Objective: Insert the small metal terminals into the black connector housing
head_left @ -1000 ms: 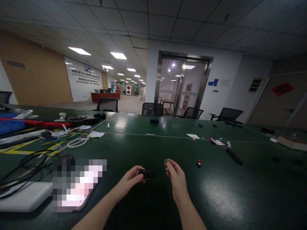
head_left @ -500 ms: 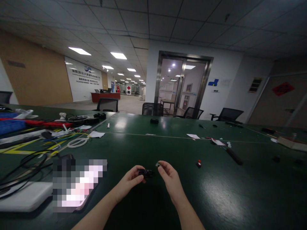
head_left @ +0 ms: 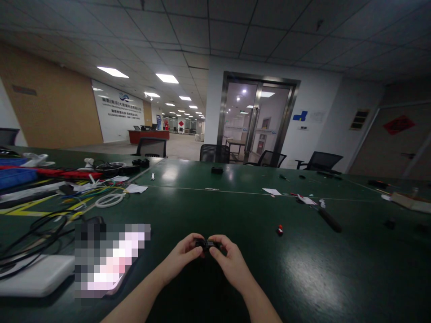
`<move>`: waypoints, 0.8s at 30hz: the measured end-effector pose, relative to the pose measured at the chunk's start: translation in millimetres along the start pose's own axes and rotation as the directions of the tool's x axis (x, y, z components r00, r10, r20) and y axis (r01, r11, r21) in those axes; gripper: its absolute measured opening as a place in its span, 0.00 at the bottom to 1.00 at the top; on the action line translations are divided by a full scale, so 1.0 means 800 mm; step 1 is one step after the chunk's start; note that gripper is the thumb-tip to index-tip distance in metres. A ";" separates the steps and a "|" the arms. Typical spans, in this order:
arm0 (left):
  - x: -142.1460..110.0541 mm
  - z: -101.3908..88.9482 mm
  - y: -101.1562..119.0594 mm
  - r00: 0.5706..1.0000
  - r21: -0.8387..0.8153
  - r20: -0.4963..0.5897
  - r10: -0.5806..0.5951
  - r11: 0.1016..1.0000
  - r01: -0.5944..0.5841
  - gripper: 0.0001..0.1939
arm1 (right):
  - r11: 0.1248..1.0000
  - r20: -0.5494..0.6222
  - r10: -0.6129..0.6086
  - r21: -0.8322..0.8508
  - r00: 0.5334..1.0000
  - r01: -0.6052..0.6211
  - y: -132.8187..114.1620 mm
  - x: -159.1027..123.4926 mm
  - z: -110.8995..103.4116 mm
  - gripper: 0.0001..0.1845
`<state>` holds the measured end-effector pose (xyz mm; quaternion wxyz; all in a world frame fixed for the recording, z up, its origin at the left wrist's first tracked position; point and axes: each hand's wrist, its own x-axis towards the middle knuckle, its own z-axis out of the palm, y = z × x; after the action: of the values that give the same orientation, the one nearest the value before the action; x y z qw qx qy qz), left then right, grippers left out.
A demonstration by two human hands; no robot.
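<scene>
- Black part [head_left: 206, 245], small, is held up between both sets of fingertips, over the table [head_left: 178, 213]; fine detail is lost in the dark.
- Weight: judged light, since it is carried by fingertips alone.
- Stiffness: judged rigid, probably hard plastic or metal; no sag is seen between the two grips.
- Surface: some glints are shown, so a bit of slip should be allowed for. Small edges could be chipped or bent if squeezed hard; a moderate pinch is advised.
- Grip spots: best taken at its two ends, thumb on the near side, fingers on the far side, middle left uncovered.
- Left hand [head_left: 186, 252]: thumb and fingers are clamped on the left end of the part.
- Right hand [head_left: 230, 256]: thumb and index are closed on the right end; whether something smaller is pinched there too cannot be told.
- Pose: both forearms are angled inward from below, wrists low, thumbs toward the wearer, fingertips nearly meeting across the part.
- Around the fingers: a small red-and-white piece [head_left: 280, 230] is left lying to the right of the right fingertips; a dark handle [head_left: 329, 220] is seen farther right and beyond. Well left of the left fingers, a pixelated phone-like slab [head_left: 129, 251] is laid.
</scene>
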<state>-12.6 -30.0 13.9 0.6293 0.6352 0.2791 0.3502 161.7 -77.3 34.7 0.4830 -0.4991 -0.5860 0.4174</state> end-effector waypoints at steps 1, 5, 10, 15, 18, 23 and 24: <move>0.000 0.001 0.001 1.000 0.003 0.003 -0.005 1.000 0.005 0.18 | 1.000 0.008 -0.001 -0.014 1.000 0.001 0.000 0.000 0.000 0.11; 0.000 0.002 0.002 1.000 0.019 0.013 -0.018 1.000 0.018 0.19 | 0.998 0.061 -0.009 -0.059 0.998 0.012 -0.002 0.000 -0.002 0.08; 0.000 0.002 -0.003 1.000 0.003 0.004 -0.021 1.000 0.021 0.19 | 0.990 0.105 0.029 -0.140 0.994 -0.014 -0.002 0.000 -0.006 0.09; 0.000 0.002 -0.003 1.000 -0.011 -0.001 -0.018 1.000 0.018 0.20 | 0.975 0.151 0.050 -0.221 0.987 -0.016 0.000 0.001 -0.007 0.13; 0.000 0.003 0.001 0.999 -0.003 -0.011 -0.030 1.000 0.030 0.20 | 0.977 0.161 0.054 -0.214 0.985 -0.018 -0.001 0.001 -0.007 0.15; 0.000 0.001 -0.001 1.000 0.000 -0.002 -0.026 1.000 0.026 0.19 | 0.984 0.130 0.073 -0.168 0.989 -0.051 0.002 0.000 -0.010 0.23; 0.000 0.000 -0.001 1.000 0.006 -0.003 -0.027 1.000 0.027 0.19 | 0.986 0.125 0.074 -0.160 0.989 -0.053 0.004 0.001 -0.011 0.24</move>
<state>-12.7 -30.1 12.8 0.6316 0.6327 0.2897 0.3418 170.6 -76.1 33.4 0.3895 -0.5258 -0.6309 0.4169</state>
